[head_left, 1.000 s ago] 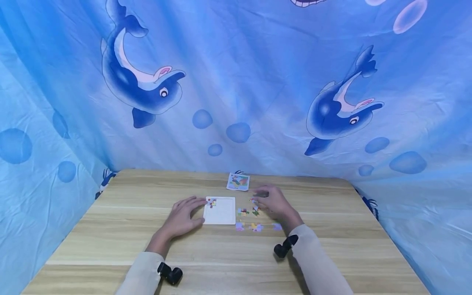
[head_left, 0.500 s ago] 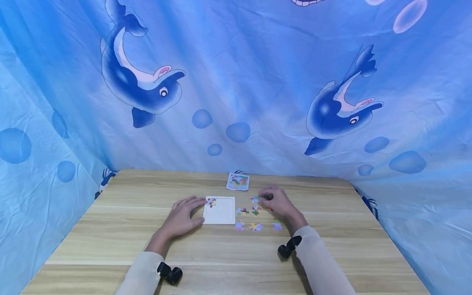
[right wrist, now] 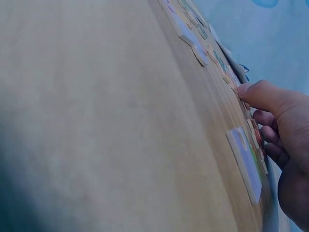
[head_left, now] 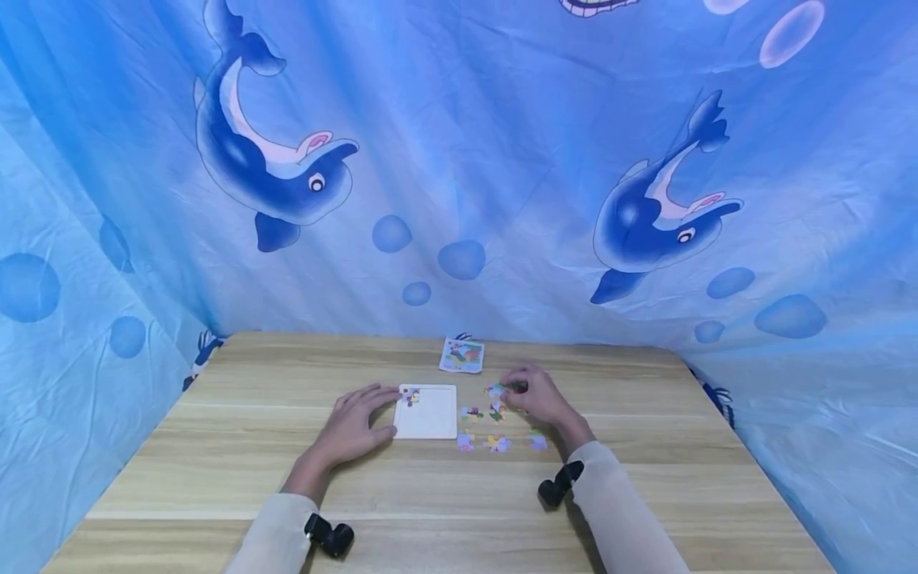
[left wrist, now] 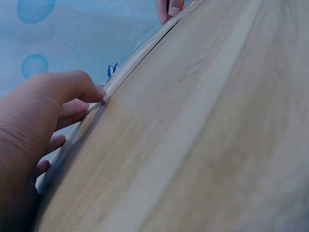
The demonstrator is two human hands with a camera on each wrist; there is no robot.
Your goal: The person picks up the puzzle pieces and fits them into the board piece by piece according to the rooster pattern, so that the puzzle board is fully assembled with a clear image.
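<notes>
L hand: thumb/fgrs spread | R hand: fgrs bent

Beneath the fingers spreads a pale wood-grain table, and beyond and to both sides of them hangs a creased blue cloth backdrop printed with cartoon dolphins and blue bubbles, all in soft light.

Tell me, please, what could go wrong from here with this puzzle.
The right hand reaches down among closely scattered loose pieces, so it might nudge a neighbour. The left hand touches the left edge of the white tray; a push could slide the tray into the pieces just beyond its right edge.
</notes>
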